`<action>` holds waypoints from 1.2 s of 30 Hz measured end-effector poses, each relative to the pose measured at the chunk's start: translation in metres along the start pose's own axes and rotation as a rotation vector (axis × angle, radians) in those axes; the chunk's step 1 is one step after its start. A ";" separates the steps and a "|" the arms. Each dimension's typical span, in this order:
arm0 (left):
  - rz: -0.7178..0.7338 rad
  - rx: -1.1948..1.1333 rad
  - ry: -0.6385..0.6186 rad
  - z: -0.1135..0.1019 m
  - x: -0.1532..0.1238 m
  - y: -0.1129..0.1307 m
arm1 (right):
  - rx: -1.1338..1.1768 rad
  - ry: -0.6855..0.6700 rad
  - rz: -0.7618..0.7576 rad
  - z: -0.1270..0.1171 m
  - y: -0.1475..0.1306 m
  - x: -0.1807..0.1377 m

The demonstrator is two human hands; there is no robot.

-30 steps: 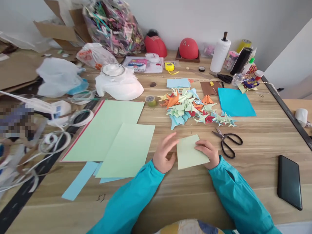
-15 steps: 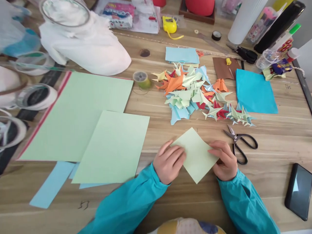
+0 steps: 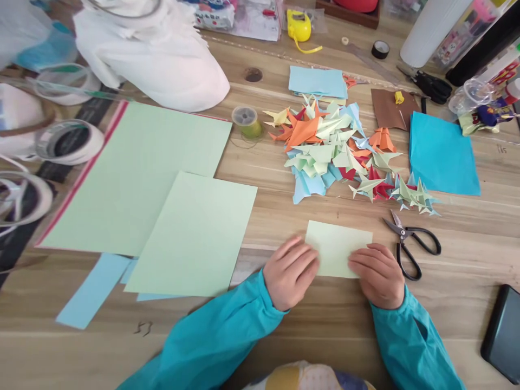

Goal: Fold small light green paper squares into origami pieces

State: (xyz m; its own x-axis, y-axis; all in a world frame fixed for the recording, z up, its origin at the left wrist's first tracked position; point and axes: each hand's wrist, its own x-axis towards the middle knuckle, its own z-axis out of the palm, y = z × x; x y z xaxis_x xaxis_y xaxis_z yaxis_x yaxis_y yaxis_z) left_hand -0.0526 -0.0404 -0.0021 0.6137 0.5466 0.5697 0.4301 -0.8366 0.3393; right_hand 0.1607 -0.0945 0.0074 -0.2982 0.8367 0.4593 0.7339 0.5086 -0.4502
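A small pale green sheet of paper (image 3: 335, 249) lies between my hands, its long edges nearly level with the table's front. My left hand (image 3: 290, 273) grips its left edge, fingers bent over the paper. At the right edge my right hand (image 3: 377, 273) holds it with the fingers together; the thumb is hidden. Just right of that hand lie black-handled scissors (image 3: 410, 238), blades a little apart. Beyond the sheet is a heap of folded paper pieces (image 3: 325, 146) in orange, green, blue and red.
Large green sheets (image 3: 195, 233) and a blue strip (image 3: 92, 290) lie on the left. At the right are a bright blue paper stack (image 3: 444, 154) and a phone (image 3: 504, 330). Tape rolls (image 3: 69, 142), a thread spool (image 3: 246, 122) and a yellow tape measure (image 3: 298, 26) stand farther off.
The small green sheet has turned from corner-up to edges roughly level, with both hands still at its sides. The whole view has shifted slightly, so the table things sit farther right.
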 end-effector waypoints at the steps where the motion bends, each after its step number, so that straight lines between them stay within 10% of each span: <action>1: -0.002 -0.006 -0.004 0.000 0.000 -0.001 | -0.007 -0.003 0.015 -0.002 0.002 0.000; 10: -0.023 -0.205 -0.024 0.001 -0.006 0.005 | -0.203 -0.115 -0.045 0.001 -0.019 0.006; 17: -0.247 -0.196 0.002 -0.002 -0.001 0.002 | 0.065 -0.038 0.288 0.008 -0.019 0.006; 27: -0.181 0.035 0.071 0.002 -0.003 0.011 | 0.065 0.039 0.538 0.010 -0.022 0.007; 36: -0.216 0.133 -0.183 0.010 -0.016 0.057 | 0.039 0.064 0.555 0.011 -0.022 0.008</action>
State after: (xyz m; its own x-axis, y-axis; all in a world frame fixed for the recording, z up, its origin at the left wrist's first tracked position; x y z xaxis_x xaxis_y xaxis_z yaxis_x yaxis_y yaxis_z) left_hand -0.0313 -0.0963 0.0002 0.6021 0.7191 0.3471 0.6391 -0.6945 0.3303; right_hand 0.1357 -0.0964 0.0128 0.1647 0.9677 0.1907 0.7466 0.0040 -0.6653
